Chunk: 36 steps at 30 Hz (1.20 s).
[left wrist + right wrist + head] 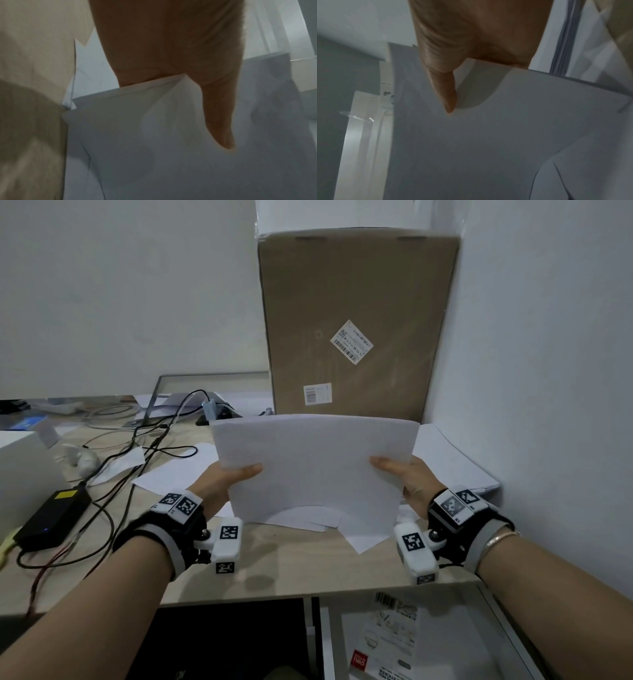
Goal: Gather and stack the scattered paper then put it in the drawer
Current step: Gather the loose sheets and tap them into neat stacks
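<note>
Nearest, below the desk edge: an open drawer (pixel 493 607) holding a printed packet (pixel 387 642), red corner patch reading "deli", a barcode at its top, other print too small to make out.

Above that, on the pale wooden desk (pixel 291 573): both wrists strapped with black bands carrying square black-and-white marker tags. Left hand (pixel 226 479) pinching the left edge of the paper stack (pixel 315 463), thumb on the front face, fingers hidden behind the sheets. Right hand (pixel 407 477) pinching the right edge the same way, thumb laid flat on the front (seen clearly from the right wrist view, thumb (pixel 447 93) pressed to the white sheet). Stack held upright, lifted, lower edge just above loose sheets (pixel 305 520) lying overlapped on the desk.

Left of the hands: more scattered paper (pixel 171 470) under black cables (pixel 137 453), a black power brick (pixel 53 518) with a yellow label, text unreadable. Right, against the wall: another pile of white sheets (pixel 455 463).

Farthest back: a tall cardboard box (pixel 356 320) standing upright, two white shipping labels with barcodes (lettering too fine to read).
</note>
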Available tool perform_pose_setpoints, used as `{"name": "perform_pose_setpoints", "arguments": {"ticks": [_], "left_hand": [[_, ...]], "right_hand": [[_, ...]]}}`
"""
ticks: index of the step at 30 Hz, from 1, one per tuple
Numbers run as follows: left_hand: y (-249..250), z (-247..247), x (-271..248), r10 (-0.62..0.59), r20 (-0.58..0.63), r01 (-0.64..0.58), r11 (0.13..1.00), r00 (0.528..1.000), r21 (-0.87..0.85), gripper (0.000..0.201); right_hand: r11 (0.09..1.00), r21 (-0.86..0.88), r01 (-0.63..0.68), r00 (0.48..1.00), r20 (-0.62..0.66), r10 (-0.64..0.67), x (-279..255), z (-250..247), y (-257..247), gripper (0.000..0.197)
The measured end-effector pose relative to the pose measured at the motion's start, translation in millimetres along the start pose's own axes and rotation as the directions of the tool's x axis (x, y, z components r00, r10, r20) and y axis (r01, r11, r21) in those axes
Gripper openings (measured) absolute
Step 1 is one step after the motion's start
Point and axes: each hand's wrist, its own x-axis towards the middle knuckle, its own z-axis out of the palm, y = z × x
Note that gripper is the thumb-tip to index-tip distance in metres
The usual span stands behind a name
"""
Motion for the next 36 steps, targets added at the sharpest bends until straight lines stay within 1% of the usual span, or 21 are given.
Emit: {"name": "perform_pose_setpoints", "arguments": {"ticks": [2,4,5,6,8,9,10,11,13,15,17,19,21,23,25,27,29,31,33,35,36], "left_hand": [[-2,4,-1,-0.026,0.041,0.025,0.999,0.999,0.029,0.072],[-5,11,0,-0.063,0.064,0.058,0.995,0.996,0.078,0.074],[-7,15,2,-0.069,0.037,0.065,0.994,0.997,0.093,0.077],[-9,19,5,-0.065,-0.03,0.068,0.993,0.997,0.094,0.075],[-12,21,11,-0.058,-0.221,0.076,0.994,0.974,0.074,0.06],[-13,20,14,-0.062,-0.294,0.084,0.994,0.954,0.064,0.051],[-13,20,15,-0.068,-0.336,0.094,0.994,0.939,0.06,0.042],[-12,20,17,-0.073,-0.354,0.103,0.993,0.932,0.065,0.035],[-10,24,18,-0.068,-0.343,0.101,0.992,0.937,0.08,0.03],[-8,30,20,-0.034,-0.325,0.071,0.992,0.945,0.1,0.025],[-10,34,23,-0.022,-0.357,0.07,0.99,0.934,0.124,0.021],[-15,34,24,-0.049,-0.384,0.108,0.985,0.922,0.134,0.019],[-22,34,21,-0.08,-0.377,0.146,0.978,0.923,0.151,0.019],[-28,34,17,-0.095,-0.356,0.171,0.967,0.93,0.187,0.019],[-34,35,13,-0.11,-0.33,0.187,0.959,0.938,0.213,0.019],[-39,34,11,-0.13,-0.315,0.207,0.952,0.94,0.226,0.02],[-42,33,10,-0.149,-0.313,0.229,0.944,0.938,0.238,0.019],[-44,33,8,-0.165,-0.308,0.245,0.938,0.937,0.245,0.018],[-45,33,8,-0.181,-0.304,0.26,0.934,0.935,0.244,0.018],[-46,31,8,-0.19,-0.304,0.27,0.931,0.933,0.248,0.018],[-46,30,8,-0.188,-0.312,0.273,0.928,0.931,0.255,0.018]], "right_hand": [[0.999,0.0,-0.032,0.998,0.045,0.032,-1,-1,5,0.028],[0.996,-0.065,-0.06,0.993,0.101,0.067,-2,1,11,0.037],[0.992,-0.116,-0.058,0.991,0.117,0.072,-3,2,14,0.039],[0.984,-0.173,-0.049,0.991,0.118,0.07,-4,3,16,0.038],[0.953,-0.301,-0.022,0.994,0.095,0.053,-5,-1,15,0.035],[0.932,-0.362,-0.012,0.995,0.084,0.046,-6,-6,13,0.032],[0.908,-0.42,-0.006,0.996,0.077,0.042,-6,-11,10,0.029],[0.883,-0.47,0.002,0.996,0.078,0.039,-6,-17,7,0.026],[0.825,-0.565,0.013,0.997,0.067,0.03,-6,-27,-1,0.023],[0.784,-0.621,-0.009,1.0,-0.01,0.003,-3,-37,-8,0.028],[0.8,-0.598,-0.051,0.994,-0.111,-0.019,3,-49,-10,0.03],[0.853,-0.512,-0.098,0.973,-0.229,-0.026,8,-61,-8,0.026],[0.918,-0.377,-0.126,0.932,-0.361,-0.021,11,-71,-4,0.018],[0.951,-0.271,-0.146,0.885,-0.465,0.004,16,-79,2,0.02],[0.969,-0.164,-0.183,0.856,-0.511,0.075,23,-85,8,0.022],[0.97,-0.069,-0.231,0.849,-0.501,0.167,30,-91,15,0.018],[0.957,-0.027,-0.288,0.859,-0.449,0.246,38,-95,24,0.021],[0.957,0.021,-0.289,0.869,-0.415,0.271,41,-92,29,0.023],[0.951,0.126,-0.284,0.882,-0.355,0.31,41,-86,32,0.017],[0.937,0.125,-0.325,0.882,-0.317,0.348,38,-79,34,0.018],[0.931,0.089,-0.355,0.879,-0.308,0.365,37,-78,34,0.026]]}}
